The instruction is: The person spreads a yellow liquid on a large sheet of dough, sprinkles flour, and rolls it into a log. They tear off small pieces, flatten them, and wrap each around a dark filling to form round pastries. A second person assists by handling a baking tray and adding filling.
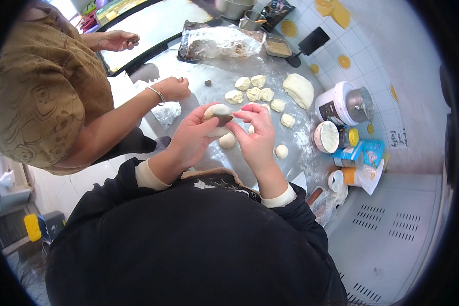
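Close in front of me, my left hand (194, 134) holds a piece of pale dough (216, 111) wrapped partly around a dark brown filling (223, 120). The fingertips of my right hand (254, 134) touch the right side of this piece, thumb near the filling. Below and behind my hands, smooth dough balls (281, 152) lie on the floured metal table (241, 168). Farther back are several rough dough pieces (253, 94), with a large dough lump (298, 91) to their right. A small dark filling ball (208, 82) sits alone left of the pieces.
At my left stands a co-worker, one hand (172, 88) over the table. A plastic bag of dark filling (223, 42) lies at the back. Along the right wall are a white bucket (331, 103), a floury bowl (326, 137), a yellow-lidded jar (352, 137) and a phone on a stand (313, 41).
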Tool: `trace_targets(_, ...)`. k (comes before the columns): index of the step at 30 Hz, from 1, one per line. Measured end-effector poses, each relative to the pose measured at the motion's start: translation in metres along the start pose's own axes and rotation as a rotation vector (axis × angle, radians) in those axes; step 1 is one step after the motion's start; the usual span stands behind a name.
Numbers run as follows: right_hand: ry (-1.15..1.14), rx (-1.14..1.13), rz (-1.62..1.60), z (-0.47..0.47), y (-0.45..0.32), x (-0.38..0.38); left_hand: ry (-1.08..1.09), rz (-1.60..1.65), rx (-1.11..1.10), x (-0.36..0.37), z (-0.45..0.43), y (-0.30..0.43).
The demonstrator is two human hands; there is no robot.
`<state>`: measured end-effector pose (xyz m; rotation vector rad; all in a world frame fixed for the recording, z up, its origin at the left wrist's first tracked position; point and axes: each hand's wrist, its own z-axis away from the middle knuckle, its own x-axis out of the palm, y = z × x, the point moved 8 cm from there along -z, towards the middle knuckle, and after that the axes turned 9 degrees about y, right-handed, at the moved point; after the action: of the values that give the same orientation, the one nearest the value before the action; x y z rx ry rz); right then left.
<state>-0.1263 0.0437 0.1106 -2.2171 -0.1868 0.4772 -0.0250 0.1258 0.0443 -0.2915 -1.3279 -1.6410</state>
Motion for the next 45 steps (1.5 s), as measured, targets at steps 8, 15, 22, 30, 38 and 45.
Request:
trace_targets(8,0.031,-0.215,0.142,0.018,-0.040,-0.040,-0.107,-0.028,0.135,0.040,0.028,0.000)
trace_targets(15,-0.031,-0.038,-0.093,0.033,-0.041,-0.063,-0.274,0.054,0.067,0.070,0.043,-0.006)
trace_targets(22,0.108,-0.246,0.057,0.035,-0.065,-0.078,-0.253,-0.165,0.075,0.079,0.052,-0.011)
trace_targets(30,-0.071,-0.234,0.050,0.020,-0.081,-0.081,-0.355,-0.254,0.040,0.084,0.049,-0.009)
trace_targets(38,-0.204,-0.253,0.128,0.018,-0.097,-0.075,-0.402,-0.869,0.263,0.087,0.047,-0.002)
trace_targets(45,0.004,-0.210,0.115,0.007,-0.091,-0.084,-0.301,-0.586,0.217,0.095,0.043,0.011)
